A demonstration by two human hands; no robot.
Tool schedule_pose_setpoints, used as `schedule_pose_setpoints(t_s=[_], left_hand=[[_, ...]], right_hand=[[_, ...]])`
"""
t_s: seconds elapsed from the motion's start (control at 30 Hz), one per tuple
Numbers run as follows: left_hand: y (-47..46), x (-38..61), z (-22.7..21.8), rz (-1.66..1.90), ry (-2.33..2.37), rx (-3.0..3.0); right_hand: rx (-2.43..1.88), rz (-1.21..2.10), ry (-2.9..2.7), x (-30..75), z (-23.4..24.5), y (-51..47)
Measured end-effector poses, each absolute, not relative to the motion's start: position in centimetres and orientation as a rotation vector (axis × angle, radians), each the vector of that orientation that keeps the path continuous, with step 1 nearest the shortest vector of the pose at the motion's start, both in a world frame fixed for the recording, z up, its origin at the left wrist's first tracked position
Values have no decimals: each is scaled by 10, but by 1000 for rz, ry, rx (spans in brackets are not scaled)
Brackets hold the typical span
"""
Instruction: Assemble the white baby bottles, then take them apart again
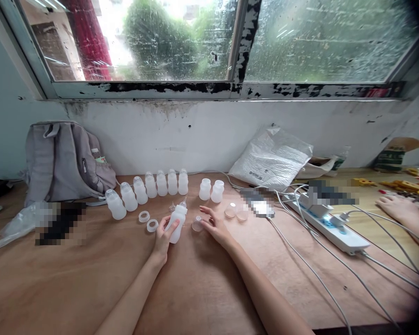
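Note:
My left hand [165, 236] is wrapped round a frosted baby bottle [176, 228], which leans slightly to the right and has a ring and a clear nipple on its top. My right hand [215, 225] hovers low over the table with its fingers apart, the fingertips at the edge of a small clear bottle cap [197, 224]; whether they touch it I cannot tell. Just behind the held bottle lies a clear nipple [172, 207]. Two white screw rings [152, 225] lie left of my left hand. To the right of my right hand are two clear round pieces [230, 211].
Several capped bottles [150, 185] stand in a curved row at the back left. Two uncapped bottles [217, 191] stand right of them. A grey backpack [64, 160], a silvery plastic bag [270, 160] and a cabled power strip [345, 239] surround the area. Another person's hand [394, 207] rests far right.

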State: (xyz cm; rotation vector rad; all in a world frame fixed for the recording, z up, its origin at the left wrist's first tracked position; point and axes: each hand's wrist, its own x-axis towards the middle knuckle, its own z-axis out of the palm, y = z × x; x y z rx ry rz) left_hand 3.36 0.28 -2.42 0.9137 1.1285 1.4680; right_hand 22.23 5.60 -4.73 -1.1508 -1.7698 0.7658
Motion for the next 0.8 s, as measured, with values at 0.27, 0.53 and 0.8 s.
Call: schedule_pose_setpoints(t_s=[0.27, 0.53, 0.8], left_hand=[[5, 32, -28, 1422, 1167, 985], [5, 36, -27, 1240, 1223, 1124], [4, 35, -32, 1171, 1291, 1453]], right_hand=[[-975, 1135, -1118, 212, -44, 55], [-870, 1302, -723, 218, -37, 58], [-1101, 1107, -983, 215, -34, 52]])
